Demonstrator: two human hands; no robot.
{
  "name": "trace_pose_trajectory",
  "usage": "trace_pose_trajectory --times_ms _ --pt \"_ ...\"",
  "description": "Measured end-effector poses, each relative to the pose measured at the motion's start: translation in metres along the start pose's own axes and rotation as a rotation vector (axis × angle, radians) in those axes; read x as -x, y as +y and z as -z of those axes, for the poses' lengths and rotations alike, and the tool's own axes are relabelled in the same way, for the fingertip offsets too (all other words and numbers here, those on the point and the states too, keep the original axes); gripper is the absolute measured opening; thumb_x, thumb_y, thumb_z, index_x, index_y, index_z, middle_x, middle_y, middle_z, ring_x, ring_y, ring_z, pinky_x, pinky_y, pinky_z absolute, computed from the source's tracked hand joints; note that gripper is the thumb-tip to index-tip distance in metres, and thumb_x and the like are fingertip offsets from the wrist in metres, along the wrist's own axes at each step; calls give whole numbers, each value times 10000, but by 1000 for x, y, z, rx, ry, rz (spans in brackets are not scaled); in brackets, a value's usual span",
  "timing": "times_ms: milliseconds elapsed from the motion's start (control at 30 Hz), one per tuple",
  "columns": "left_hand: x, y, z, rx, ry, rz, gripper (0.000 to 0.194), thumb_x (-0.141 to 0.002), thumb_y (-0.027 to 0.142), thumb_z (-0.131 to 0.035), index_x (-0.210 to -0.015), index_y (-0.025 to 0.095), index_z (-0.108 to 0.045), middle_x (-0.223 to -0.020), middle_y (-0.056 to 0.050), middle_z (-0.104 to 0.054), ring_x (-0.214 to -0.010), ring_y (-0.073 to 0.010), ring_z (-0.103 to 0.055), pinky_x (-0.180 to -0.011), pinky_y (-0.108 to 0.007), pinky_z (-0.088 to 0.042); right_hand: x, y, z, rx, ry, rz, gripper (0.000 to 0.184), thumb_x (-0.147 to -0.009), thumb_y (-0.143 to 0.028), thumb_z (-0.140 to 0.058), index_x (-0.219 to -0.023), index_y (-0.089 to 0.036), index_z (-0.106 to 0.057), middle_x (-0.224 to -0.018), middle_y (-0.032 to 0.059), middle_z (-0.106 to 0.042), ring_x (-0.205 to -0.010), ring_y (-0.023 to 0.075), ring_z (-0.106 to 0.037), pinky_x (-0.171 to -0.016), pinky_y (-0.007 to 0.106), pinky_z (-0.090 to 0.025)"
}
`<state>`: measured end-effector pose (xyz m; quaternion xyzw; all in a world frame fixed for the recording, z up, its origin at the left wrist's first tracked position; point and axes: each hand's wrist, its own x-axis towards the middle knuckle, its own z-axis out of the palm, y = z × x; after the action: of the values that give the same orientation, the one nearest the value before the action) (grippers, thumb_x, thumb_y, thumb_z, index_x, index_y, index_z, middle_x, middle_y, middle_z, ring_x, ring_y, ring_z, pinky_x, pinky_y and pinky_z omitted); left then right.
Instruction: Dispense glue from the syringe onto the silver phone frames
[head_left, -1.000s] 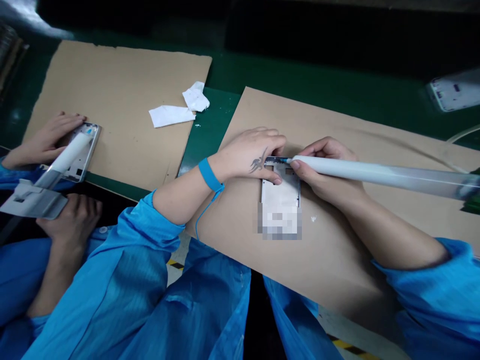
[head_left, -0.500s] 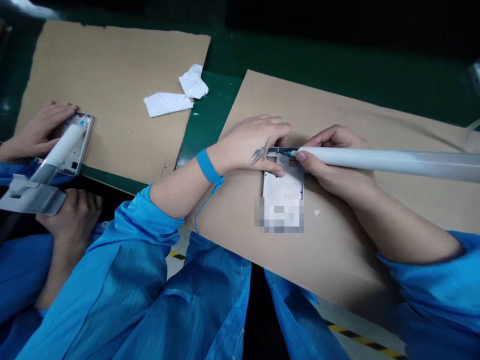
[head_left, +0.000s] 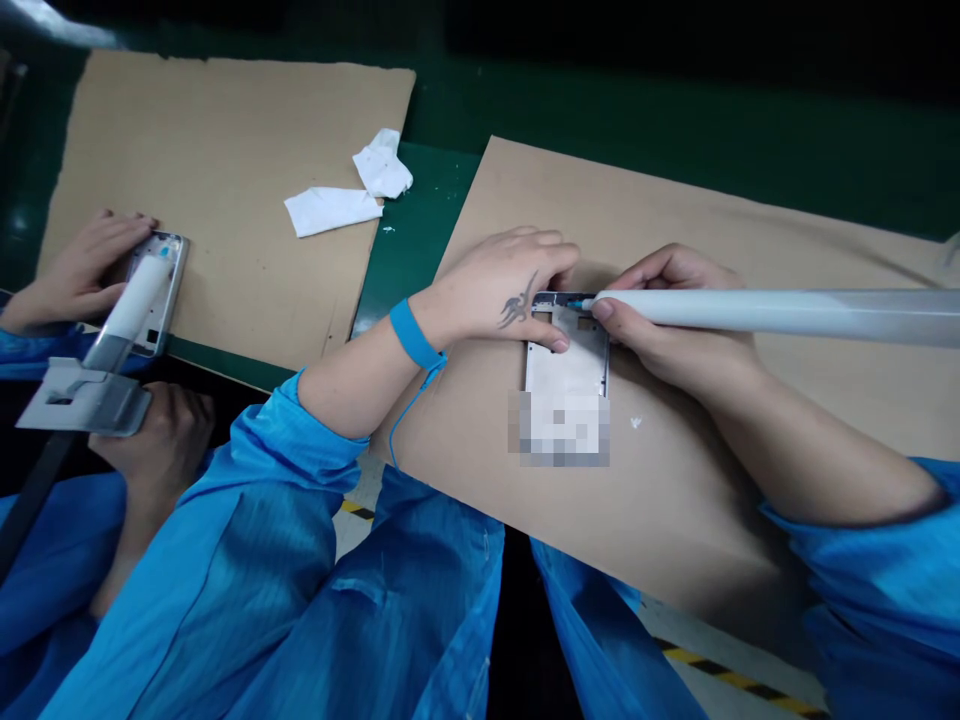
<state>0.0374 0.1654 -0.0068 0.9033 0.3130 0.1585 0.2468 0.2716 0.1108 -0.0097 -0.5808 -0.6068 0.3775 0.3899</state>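
Observation:
A silver phone frame (head_left: 564, 370) lies flat on the cardboard, its lower end blurred out by pixels. My left hand (head_left: 521, 280) grips its upper left corner, thumb on the face and fingers curled behind the top edge. In my right hand (head_left: 679, 315) is a long white dispensing syringe (head_left: 757, 312), pinched near its front end and lying almost level. Its thin blue tip (head_left: 577, 303) is at the dark strip along the frame's top; whether it touches cannot be made out. The syringe's rear end runs out of view at the right.
A blue wrist strap (head_left: 415, 334) with a cord is on my left wrist. White wipes (head_left: 334, 210) lie on another cardboard sheet (head_left: 225, 130). At left, a co-worker's hands (head_left: 90, 265) hold another phone frame (head_left: 154, 330) and a dispensing syringe (head_left: 135, 300).
My hands and the phone frame keep nearly the same place. The blue tip has barely shifted. The co-worker's syringe rear end and lower hand have moved slightly right.

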Motion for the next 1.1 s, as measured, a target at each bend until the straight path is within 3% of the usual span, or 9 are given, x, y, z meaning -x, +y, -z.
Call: trace_pose_trajectory --times_ms 967,1100 --pt "-2 0 1 22 -21 8 487 -868 665 -866 -1024 223 -734 -1057 -132 -766 -1024 -357 -723 -915 -481 -536 -3 10 6 -40 12 -7 284 -693 -414 -890 -793 -277 -663 -682 12 -703 -610 203 -624 -538 330 -428" --pt "-2 -2 0 33 -17 13 506 -859 684 -859 -1024 221 -742 -1039 -136 -760 -1020 -373 -721 -919 -502 -538 -2 8 6 -45 4 -5 364 -700 -468 -958 -787 -281 -657 -673 6 -699 -609 199 -623 -511 321 -434"
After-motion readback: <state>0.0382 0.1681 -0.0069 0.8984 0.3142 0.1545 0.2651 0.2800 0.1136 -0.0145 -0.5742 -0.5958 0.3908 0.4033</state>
